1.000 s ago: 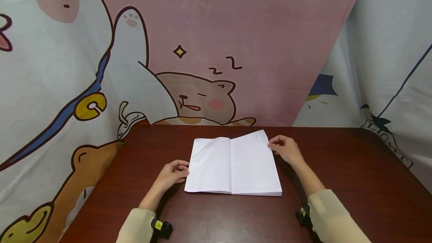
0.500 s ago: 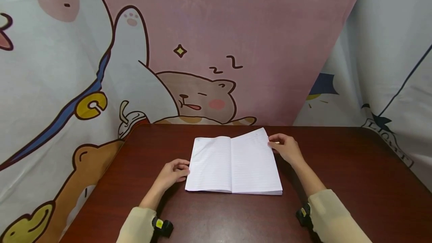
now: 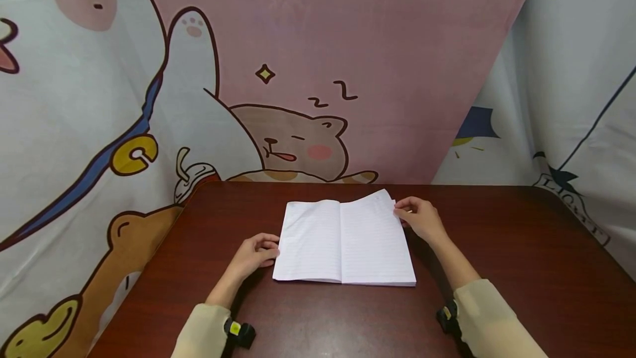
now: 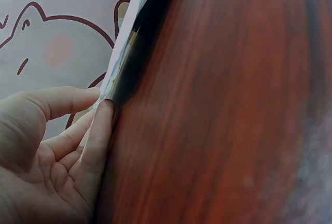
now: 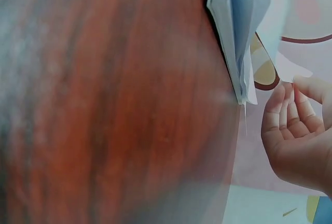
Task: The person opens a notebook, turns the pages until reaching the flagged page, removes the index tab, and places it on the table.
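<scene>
An open notebook (image 3: 310, 245) with white ruled pages lies on the brown wooden table, its spine running down the middle. At its left edge, my left hand (image 3: 252, 257) pinches the side, thumb above and fingers below; the left wrist view shows this hand (image 4: 57, 151) close against the notebook's edge. My right hand (image 3: 423, 222) pinches the outer edge of the right-hand page (image 3: 372, 236) near its upper corner, which stands raised. From the right wrist view, the lifted page (image 5: 294, 67) runs into the thumb and fingertips of my right hand (image 5: 301, 136), above the thicker stack of pages (image 5: 224, 32).
The table (image 3: 502, 247) extends on both sides of the notebook. Behind it hangs a cloth (image 3: 397, 70) printed with cartoon animals, and a pale curtain (image 3: 581, 70) hangs at the right. Dark wrist cameras (image 3: 240, 335) sit at the cream sleeves (image 3: 201, 333).
The raised upper corner of the right-hand page has shifted slightly to the left. Both hands keep nearly the same place, and the notebook stays put.
</scene>
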`<action>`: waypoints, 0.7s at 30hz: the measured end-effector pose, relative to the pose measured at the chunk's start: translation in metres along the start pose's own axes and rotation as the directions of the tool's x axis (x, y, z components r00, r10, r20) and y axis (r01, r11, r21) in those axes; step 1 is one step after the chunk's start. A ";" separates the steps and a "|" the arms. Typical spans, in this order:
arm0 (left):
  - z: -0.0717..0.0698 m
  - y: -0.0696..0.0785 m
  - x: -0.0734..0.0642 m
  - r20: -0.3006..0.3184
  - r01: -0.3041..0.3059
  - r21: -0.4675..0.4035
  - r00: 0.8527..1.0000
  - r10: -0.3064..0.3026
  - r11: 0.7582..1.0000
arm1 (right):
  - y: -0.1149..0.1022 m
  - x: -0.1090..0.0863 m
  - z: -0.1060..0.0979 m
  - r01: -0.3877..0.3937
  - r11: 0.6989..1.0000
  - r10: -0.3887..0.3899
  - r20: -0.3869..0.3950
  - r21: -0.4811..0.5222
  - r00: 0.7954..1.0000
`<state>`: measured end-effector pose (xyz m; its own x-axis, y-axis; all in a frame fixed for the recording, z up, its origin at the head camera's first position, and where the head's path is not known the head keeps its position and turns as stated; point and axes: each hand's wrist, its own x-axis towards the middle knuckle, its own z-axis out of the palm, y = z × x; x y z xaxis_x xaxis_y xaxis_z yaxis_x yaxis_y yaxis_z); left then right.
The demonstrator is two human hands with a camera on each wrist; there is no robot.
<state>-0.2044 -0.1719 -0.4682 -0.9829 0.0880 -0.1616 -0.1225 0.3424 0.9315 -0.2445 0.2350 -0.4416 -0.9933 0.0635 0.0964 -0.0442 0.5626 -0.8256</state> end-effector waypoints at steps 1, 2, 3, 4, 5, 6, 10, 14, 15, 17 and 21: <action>0.000 -0.001 0.001 -0.002 0.002 -0.002 1.000 -0.002 1.000 | 0.000 0.000 0.000 0.002 1.000 -0.002 0.006 0.011 1.000; 0.000 -0.001 0.001 -0.004 0.004 -0.003 1.000 -0.004 1.000 | 0.000 0.000 0.000 0.003 1.000 -0.003 0.014 0.024 1.000; 0.000 -0.001 0.001 -0.006 0.009 -0.006 1.000 -0.009 1.000 | 0.000 0.000 0.000 0.004 0.999 -0.005 0.020 0.032 1.000; 0.000 -0.001 0.002 -0.008 0.010 -0.006 1.000 -0.010 1.000 | 0.000 0.000 0.001 0.002 0.999 -0.003 0.026 0.043 1.000; 0.000 -0.002 0.003 -0.009 0.012 -0.007 1.000 -0.012 1.000 | -0.001 0.000 0.001 -0.002 0.999 0.000 0.029 0.049 1.000; 0.000 -0.003 0.003 -0.010 0.013 -0.009 1.000 -0.013 1.000 | -0.001 0.000 0.001 -0.006 0.998 0.004 0.032 0.055 0.999; 0.000 -0.004 0.004 -0.012 0.010 -0.007 1.000 -0.010 1.000 | -0.002 -0.001 0.000 -0.021 0.997 0.018 0.046 0.073 0.999; 0.000 -0.004 0.004 -0.018 0.010 -0.009 1.000 -0.010 1.000 | -0.004 -0.003 -0.001 -0.026 0.994 0.019 0.068 0.102 0.997; 0.000 -0.004 0.004 -0.018 0.010 -0.009 1.000 -0.010 1.000 | -0.004 -0.003 -0.002 -0.026 0.994 0.018 0.075 0.109 0.997; 0.000 -0.003 0.004 -0.017 0.011 -0.010 1.000 -0.011 1.000 | -0.005 -0.004 -0.002 -0.026 0.992 0.015 0.088 0.127 0.996; 0.000 -0.003 0.003 -0.015 0.012 -0.009 1.000 -0.012 1.000 | -0.008 -0.007 -0.003 -0.032 0.986 0.013 0.110 0.166 0.994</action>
<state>-0.2074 -0.1727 -0.4716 -0.9833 0.0697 -0.1683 -0.1358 0.3349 0.9324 -0.2372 0.2329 -0.4336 -0.9995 -0.0202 0.0236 -0.0299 0.4154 -0.9091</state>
